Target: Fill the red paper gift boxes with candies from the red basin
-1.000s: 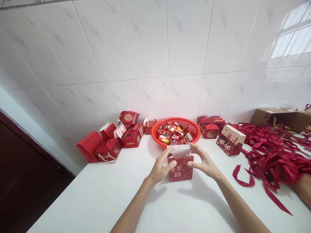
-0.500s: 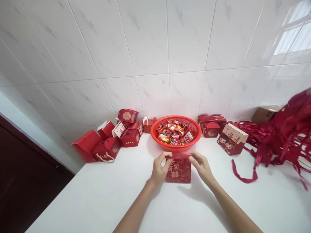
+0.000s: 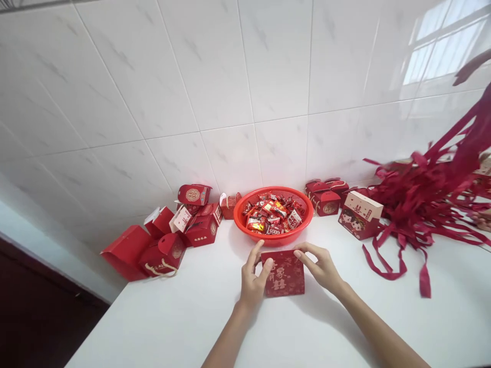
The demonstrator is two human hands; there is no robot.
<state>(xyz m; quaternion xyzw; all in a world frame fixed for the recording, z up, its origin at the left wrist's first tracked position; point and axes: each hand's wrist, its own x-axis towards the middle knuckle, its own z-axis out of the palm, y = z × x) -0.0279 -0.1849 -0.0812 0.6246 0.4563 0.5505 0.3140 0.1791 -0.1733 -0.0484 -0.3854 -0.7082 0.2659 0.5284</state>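
Standing in front of me on the white table is a dark red candy box with pale printed characters on its front. My left hand grips its left edge, thumb across the front and index finger raised behind the upper left corner. At the upper right corner, my right hand pinches the top edge between thumb and fingers. The fingers behind the box are partly hidden. Just beyond it sits a red plastic basket filled with red-wrapped candies.
Several red boxes are piled at the left, some with rope handles. More boxes stand right of the basket, near a cream-topped box. A tangle of dark red ribbons fills the right side. White wall tiles rise behind.
The top flap strip has been folded back out of sight. My left index finger has come up off the box's top edge. At the right, the ribbons have been pulled upward and spread. The view has shifted.
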